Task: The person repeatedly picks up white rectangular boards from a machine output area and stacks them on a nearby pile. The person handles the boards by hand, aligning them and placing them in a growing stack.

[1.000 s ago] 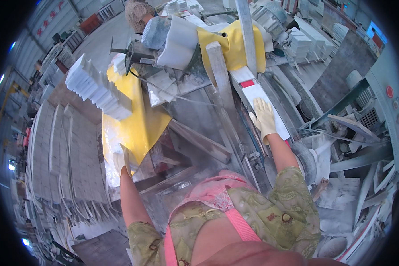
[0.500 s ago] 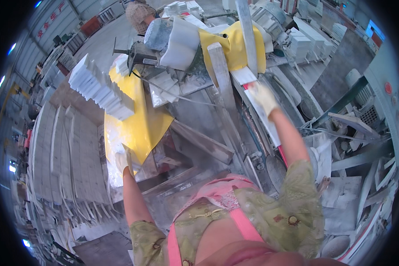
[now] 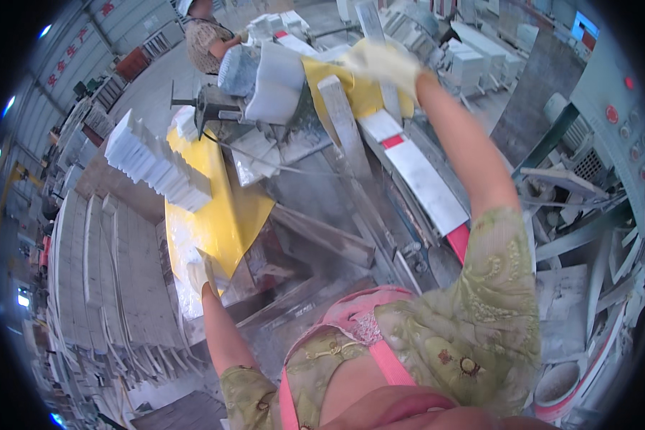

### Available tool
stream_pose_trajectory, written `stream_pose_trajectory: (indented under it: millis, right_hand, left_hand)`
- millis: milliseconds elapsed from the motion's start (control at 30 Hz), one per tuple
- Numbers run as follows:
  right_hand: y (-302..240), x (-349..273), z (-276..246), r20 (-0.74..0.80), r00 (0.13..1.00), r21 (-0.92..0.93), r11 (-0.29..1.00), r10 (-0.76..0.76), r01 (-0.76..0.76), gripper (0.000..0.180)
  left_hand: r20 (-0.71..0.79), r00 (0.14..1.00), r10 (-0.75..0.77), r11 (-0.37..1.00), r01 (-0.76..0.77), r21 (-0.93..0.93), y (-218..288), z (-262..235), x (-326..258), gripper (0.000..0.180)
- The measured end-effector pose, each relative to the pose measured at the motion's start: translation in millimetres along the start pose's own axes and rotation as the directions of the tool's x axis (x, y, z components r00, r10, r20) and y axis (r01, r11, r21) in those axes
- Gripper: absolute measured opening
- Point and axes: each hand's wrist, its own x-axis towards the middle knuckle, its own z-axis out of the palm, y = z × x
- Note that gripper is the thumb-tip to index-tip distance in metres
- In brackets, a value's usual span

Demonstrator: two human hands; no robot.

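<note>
The right hand (image 3: pixel 385 66), which half a second ago lay over the white strip (image 3: pixel 424 178) around a red gap, is now farther forward, past the strip's far part, beside the upper yellow sheet (image 3: pixel 366 104); its gloved fingers are blurred, so I cannot tell whether they are spread, pressed together or pinching anything, nor whether they touch the sheet. The strip now lies uncovered, nearer the body than those fingers, with the red belt (image 3: pixel 458 244) showing at its near end. The right arm is stretched well forward, its forearm slanting leftward to the wrist, the fingers pointing left. The left hand (image 3: pixel 200 273) keeps its place at the near end of the lower yellow sheet (image 3: pixel 221 209), its forearm reaching forward at a slight leftward slant; its fingers are too unclear to tell whether they grip or merely rest. Ahead and slightly left of them stands the stack of white pieces (image 3: pixel 159 166). Far ahead of the left fingers, more of a co-worker (image 3: pixel 208 49) shows than before.
</note>
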Motion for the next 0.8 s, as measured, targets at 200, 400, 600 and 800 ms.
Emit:
stream_pose_trajectory:
  millis: [200,400,600,800]
  right_hand:
    - [38.7,-258.5,90.8,0.366,0.903,0.046,0.965,0.224,-0.258,0.056]
    - [3.5,-371.8,128.3,0.135,0.929,-0.371,0.887,0.346,-0.276,0.063]
    - [-6.7,-374.5,125.0,0.073,0.916,-0.29,0.887,0.395,-0.359,0.055]
    - [-9.4,-377.5,120.2,0.046,0.907,-0.211,0.892,0.418,-0.401,0.051]
  left_hand:
    - [-0.046,0.999,-0.003,0.995,-0.002,-0.104,-5.2,3.7,-6.2,0.061]
    - [0.042,0.998,0.052,0.996,-0.049,-0.077,-11.5,1.4,5.2,0.064]
    - [0.018,0.999,0.05,0.995,-0.049,-0.09,-12.5,1.4,2.9,0.065]
    - [-0.013,0.999,0.029,0.998,-0.03,-0.05,-12.4,2.2,-0.9,0.065]
